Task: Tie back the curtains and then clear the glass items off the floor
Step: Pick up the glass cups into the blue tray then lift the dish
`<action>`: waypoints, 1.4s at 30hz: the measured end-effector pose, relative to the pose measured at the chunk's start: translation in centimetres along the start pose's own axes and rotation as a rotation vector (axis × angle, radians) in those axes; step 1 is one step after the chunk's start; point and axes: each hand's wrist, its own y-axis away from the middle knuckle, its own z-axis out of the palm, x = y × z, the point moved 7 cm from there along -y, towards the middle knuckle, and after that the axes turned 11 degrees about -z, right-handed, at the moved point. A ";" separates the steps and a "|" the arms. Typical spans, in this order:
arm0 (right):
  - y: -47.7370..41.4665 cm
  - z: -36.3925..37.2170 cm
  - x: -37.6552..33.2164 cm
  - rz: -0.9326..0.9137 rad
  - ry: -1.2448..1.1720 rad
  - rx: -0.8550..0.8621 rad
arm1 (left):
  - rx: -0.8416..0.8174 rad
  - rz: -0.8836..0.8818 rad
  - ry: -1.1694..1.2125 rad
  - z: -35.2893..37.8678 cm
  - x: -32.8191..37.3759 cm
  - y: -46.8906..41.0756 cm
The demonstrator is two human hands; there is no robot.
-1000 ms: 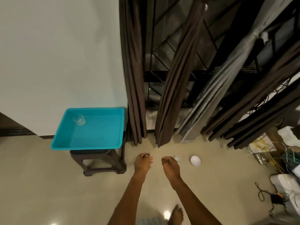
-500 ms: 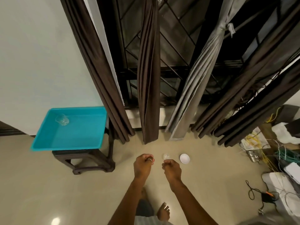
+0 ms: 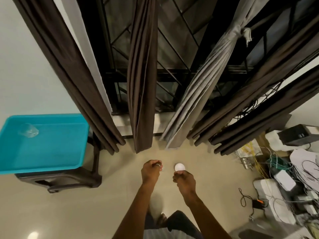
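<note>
Both my hands are held out above the beige floor, fingers curled, with nothing visible in them. My left hand (image 3: 151,171) wears a ring; a small clear glass (image 3: 163,168) shows faintly on the floor just past its knuckles. A white round dish (image 3: 179,167) lies on the floor right beyond the fingertips of my right hand (image 3: 183,177). A grey curtain (image 3: 207,94) is bunched and knotted high up. Brown curtains (image 3: 141,83) hang loose on both sides of it. Another clear glass (image 3: 28,132) lies in a turquoise tray (image 3: 44,116).
The tray rests on a dark stool (image 3: 58,180) at the left by the wall. A heap of cables, boxes and papers (image 3: 284,178) fills the right side. A barred window (image 3: 172,73) is behind the curtains. My feet show below.
The view has swung right and upward; the tray slid to the left. The dish now sits just beyond my right hand and the floor glass beside my left. Both hands stay curled.
</note>
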 end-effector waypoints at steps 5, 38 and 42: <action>-2.4 0.5 0.5 0.029 0.149 -0.055 | 0.019 -0.032 -0.113 1.0 -0.8 -1.5; -37.6 17.9 35.2 0.066 0.453 -0.536 | -0.018 -0.348 -0.585 16.5 -24.2 -43.9; -40.4 20.9 38.3 0.111 0.408 -0.564 | -0.051 -0.396 -0.643 17.7 -27.3 -49.1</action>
